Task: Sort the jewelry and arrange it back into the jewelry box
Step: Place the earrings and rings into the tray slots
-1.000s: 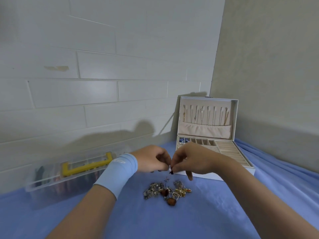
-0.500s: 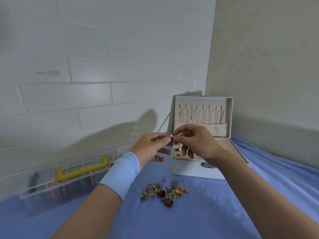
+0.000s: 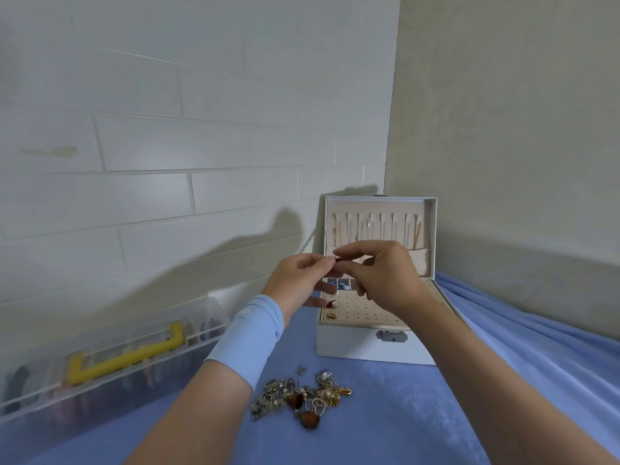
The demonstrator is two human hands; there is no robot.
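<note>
Raised from just above the pile of jewelry (image 3: 302, 396), where they were held a second ago, the left hand (image 3: 302, 280) and the right hand (image 3: 382, 276) are now seen in front of the open jewelry box (image 3: 369, 347), at nearly the same height as half a second ago. A small piece (image 3: 337, 259) is held between them: the grip of each hand is pressed together on it, thumb against forefinger, and the fingertips of the two hands are met at that spot. The piece is too small for its kind to be told. The lower fingers of the left hand are spread loosely beneath, while those of the right hand are curled. A light blue wristband (image 3: 248, 337) is worn on the left forearm. The box is stood on a blue cloth (image 3: 419, 414) by the corner of the walls, with its lid (image 3: 431, 229) held upright and thin chains (image 3: 416, 234) hung inside it. Below the hands, a perforated panel (image 3: 365, 308) is shown in the tray, with a red piece (image 3: 330, 304) and a tan piece (image 3: 332, 315) set at its left edge, and blue items (image 3: 337, 282) are kept in a small compartment behind it. The pile is left on the cloth in front of the box, apart from it. A clear plastic case (image 3: 40, 407) with a yellow handle (image 3: 127, 359) is laid along the tiled wall at the left.
</note>
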